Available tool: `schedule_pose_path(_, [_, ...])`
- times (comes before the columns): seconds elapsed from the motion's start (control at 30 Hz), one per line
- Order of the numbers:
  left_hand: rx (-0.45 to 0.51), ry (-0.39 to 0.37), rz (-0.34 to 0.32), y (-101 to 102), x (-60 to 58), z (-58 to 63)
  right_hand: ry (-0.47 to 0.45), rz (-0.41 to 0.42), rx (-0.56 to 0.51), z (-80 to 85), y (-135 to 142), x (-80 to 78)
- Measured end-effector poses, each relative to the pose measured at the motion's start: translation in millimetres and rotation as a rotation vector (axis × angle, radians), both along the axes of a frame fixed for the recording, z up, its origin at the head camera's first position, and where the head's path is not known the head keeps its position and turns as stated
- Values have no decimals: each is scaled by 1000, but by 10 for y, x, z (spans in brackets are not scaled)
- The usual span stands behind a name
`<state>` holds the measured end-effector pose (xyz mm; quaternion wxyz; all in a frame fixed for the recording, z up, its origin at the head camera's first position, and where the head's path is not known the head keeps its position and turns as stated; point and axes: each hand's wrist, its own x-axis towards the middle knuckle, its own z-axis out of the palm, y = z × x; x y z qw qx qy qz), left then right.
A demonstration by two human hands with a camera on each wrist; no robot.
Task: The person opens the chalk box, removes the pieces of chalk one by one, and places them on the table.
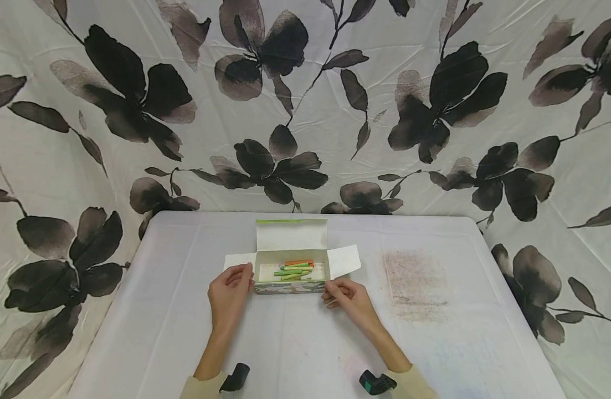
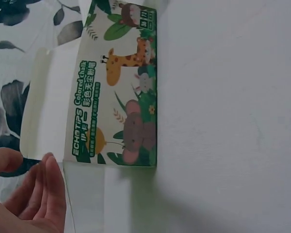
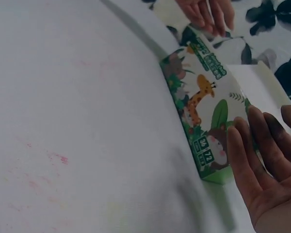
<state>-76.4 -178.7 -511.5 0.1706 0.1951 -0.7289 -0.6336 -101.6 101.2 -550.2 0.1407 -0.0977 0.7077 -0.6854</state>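
Note:
A cardboard chalk box [image 1: 290,287] stands with its lid and side flaps folded out. Green, yellow and orange chalk sticks [image 1: 295,271] lie in a loose pile inside it. Animal drawings and the words "Colored chalk" cover the box front [image 2: 116,92]. At its left end, the left hand [image 1: 231,291] has its fingertips beside the wall and the left flap, thumb apart from the fingers. My right hand [image 1: 352,299] is by the right front corner, just under the right flap [image 1: 344,260]. Its fingers [image 3: 264,141] are extended, with dark smudges on them.
A white cloth covers the table [image 1: 175,310]. Brown chalk marks [image 1: 415,285] spread over it at right, with faint pink smears [image 3: 63,159] nearer the front. Behind hangs a floral curtain [image 1: 305,111]. Dark wrist devices [image 1: 235,378] show by both sleeves.

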Motion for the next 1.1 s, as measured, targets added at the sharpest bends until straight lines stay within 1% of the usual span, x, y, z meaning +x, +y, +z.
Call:
schedule_pose_path(0.07, [-18, -5, 3, -2, -51, 15, 44, 34, 21, 37, 10, 1])
schedule_pose_path(0.17, [-62, -33, 4, -18, -113, 27, 117, 79, 53, 92, 12, -9])
schedule_pose_path(0.23, [-89, -55, -1, -36, -146, 25, 150, 101, 72, 132, 3, -21])
schedule_pose_path(0.33, [-119, -87, -27, -65, -187, 16, 173, 122, 102, 196, -10, -41])
schedule_pose_path(0.57, [-144, -178, -131, -117, -277, -57, 226, 141, 134, 369, -49, -127])
schedule_pose_path(0.7, [-149, -199, -154, -142, -313, -104, 261, 141, 151, 452, -82, -215])
schedule_pose_path(0.83, [-106, -215, -158, -167, -332, -139, 310, 146, 179, 526, -126, -314])
schedule_pose_path(1.03, [52, -262, -184, -210, -355, -186, 408, 165, 228, 566, -234, -482])
schedule_pose_path(1.1, [91, -274, -188, -220, -363, -197, 435, 169, 252, 577, -284, -532])
